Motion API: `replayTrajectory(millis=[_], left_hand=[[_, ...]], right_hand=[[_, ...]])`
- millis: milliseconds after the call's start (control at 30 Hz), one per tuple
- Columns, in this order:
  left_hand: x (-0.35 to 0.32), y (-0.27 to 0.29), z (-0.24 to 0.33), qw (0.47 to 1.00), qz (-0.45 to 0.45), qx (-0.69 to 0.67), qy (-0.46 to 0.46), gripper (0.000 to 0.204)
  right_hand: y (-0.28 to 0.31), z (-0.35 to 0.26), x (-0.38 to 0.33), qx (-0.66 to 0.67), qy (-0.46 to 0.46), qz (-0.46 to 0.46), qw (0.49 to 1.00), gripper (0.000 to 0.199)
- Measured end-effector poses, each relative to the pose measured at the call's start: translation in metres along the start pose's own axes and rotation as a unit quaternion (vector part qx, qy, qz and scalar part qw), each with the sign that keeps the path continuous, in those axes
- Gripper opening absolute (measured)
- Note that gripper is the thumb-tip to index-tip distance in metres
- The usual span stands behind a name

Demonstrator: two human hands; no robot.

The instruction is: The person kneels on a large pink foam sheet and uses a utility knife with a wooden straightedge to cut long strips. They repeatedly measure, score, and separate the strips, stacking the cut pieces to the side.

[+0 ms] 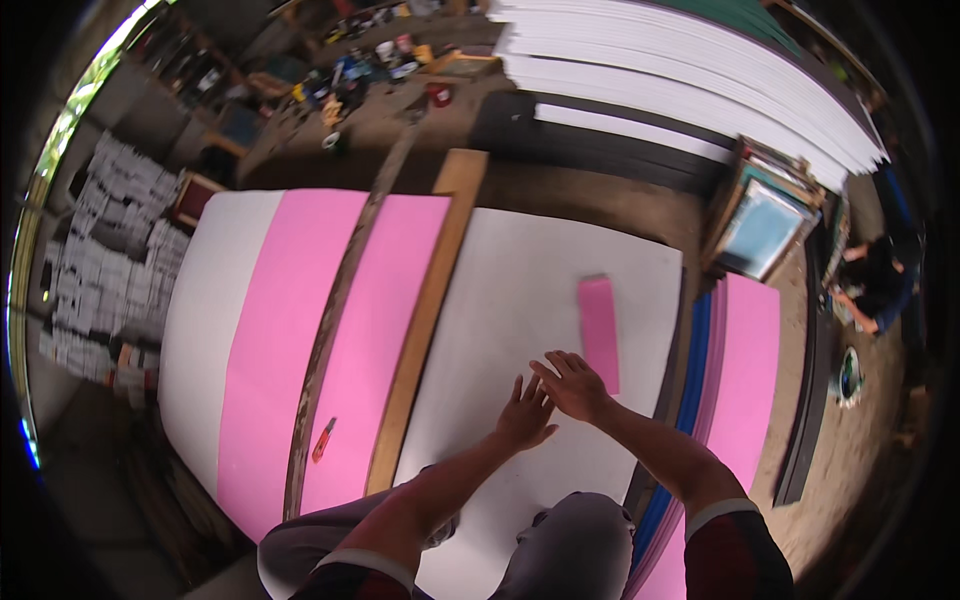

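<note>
1. The bare left hand (525, 416) is holding its fingers wide open, gripping nothing, just below the middle.
2. The bare right hand (577, 389), just beside it, is pointing open fingers up-left, gripping nothing.
3. A flat, narrow pink strip (598, 330) is lying on a big white sheet (520, 275), right of the middle.
4. A small red cutter (323, 440) is resting at the lower left.
</note>
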State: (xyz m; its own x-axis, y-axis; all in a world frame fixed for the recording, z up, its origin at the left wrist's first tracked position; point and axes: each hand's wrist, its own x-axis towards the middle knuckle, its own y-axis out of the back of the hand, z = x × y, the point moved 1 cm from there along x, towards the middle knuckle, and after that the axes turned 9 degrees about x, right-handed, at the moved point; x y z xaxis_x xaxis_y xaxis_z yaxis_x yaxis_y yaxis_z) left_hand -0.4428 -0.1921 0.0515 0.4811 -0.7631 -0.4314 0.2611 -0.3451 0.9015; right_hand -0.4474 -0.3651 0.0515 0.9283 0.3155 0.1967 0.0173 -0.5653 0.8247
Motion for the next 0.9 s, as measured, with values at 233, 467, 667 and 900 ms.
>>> replayTrajectory(millis=[233,467,667,900], left_hand=[[-0.189,-0.052,-0.148,0.983,-0.041,-0.036,0.174,0.076],[-0.412,-0.192,-0.151,0.895,-0.021,-0.166,0.414,0.103],[-0.481,-0.236,-0.084,0.767,-0.097,-0.314,0.551,0.126],[-0.487,-0.269,-0.07,0.796,-0.001,-0.211,0.567,0.113]], right_hand=[[-0.098,-0.137,0.15,0.005,0.245,-0.116,0.963,0.067],[-0.208,-0.238,0.198,-0.067,0.337,-0.278,0.897,0.084],[-0.232,-0.274,0.207,-0.178,0.325,-0.405,0.836,0.101],[-0.241,-0.279,0.242,-0.223,0.463,-0.423,0.747,0.095]])
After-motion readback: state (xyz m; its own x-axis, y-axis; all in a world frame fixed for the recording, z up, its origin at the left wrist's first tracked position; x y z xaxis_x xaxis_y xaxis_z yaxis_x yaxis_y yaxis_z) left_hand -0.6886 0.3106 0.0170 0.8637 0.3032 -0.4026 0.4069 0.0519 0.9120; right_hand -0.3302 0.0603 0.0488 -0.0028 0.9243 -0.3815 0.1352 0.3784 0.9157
